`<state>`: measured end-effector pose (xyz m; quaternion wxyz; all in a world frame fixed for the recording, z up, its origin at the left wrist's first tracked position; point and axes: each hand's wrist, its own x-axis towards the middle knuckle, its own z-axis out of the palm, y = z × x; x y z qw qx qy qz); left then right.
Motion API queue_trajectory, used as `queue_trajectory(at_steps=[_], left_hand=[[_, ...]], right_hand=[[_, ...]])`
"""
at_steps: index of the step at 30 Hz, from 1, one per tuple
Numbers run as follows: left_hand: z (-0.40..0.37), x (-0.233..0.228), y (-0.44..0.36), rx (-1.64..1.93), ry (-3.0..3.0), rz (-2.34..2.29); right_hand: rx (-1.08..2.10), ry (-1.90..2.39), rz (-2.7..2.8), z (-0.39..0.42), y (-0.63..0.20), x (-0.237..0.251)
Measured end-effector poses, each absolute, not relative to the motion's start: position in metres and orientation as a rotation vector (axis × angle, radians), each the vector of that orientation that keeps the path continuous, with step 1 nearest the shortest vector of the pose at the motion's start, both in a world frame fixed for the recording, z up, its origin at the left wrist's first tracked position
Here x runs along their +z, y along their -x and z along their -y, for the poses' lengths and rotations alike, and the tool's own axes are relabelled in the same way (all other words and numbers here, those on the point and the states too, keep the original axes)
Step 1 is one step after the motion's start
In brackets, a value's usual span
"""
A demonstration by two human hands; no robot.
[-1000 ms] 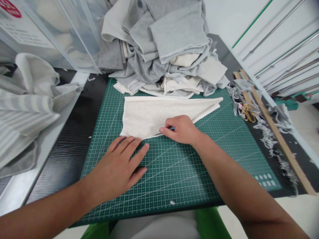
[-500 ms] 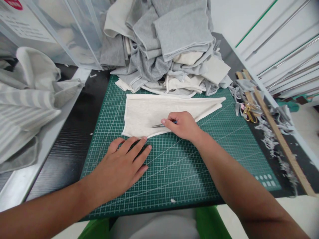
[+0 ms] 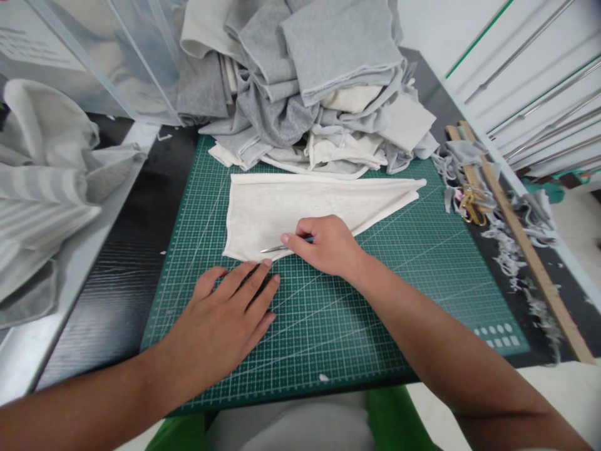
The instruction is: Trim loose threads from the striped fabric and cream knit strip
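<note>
A cream fabric piece (image 3: pixel 272 210), wide at the left and narrowing to the right, lies on a green cutting mat (image 3: pixel 319 326). My right hand (image 3: pixel 326 247) is closed around a slim, pointed metal tool with a blue handle (image 3: pixel 272 248); most of its handle is hidden in my fist, so its exact kind does not show. The tip points left, over the fabric's lower edge. My left hand (image 3: pixel 232 307) rests flat on the mat with fingers spread, its fingertips at the fabric's lower left edge.
Grey and cream cloths (image 3: pixel 328 75) are heaped along the mat's far side. Striped fabric (image 3: pixel 37 194) lies at the left, by a translucent bin (image 3: pixel 122 56). To the right are wooden strips (image 3: pixel 530 257), gold-handled scissors (image 3: pixel 472 207) and cloth scraps (image 3: pixel 509 257).
My right hand has moved left and slightly down with the pointed tool, bringing its tip to the fabric's lower edge near my left fingertips. The view has shifted slightly; my left hand stays flat.
</note>
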<state>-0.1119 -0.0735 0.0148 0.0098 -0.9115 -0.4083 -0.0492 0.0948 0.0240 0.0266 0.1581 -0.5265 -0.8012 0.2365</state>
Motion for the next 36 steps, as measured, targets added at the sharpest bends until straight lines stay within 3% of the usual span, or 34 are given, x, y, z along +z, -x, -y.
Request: queue_trajectory(at_steps=[36], left_hand=[[0.0711,0.0173,0.1143,-0.237,2.873,1.230]], right_hand=[[0.483,1.527,2.556,-0.0245,-0.0951,0.0276]])
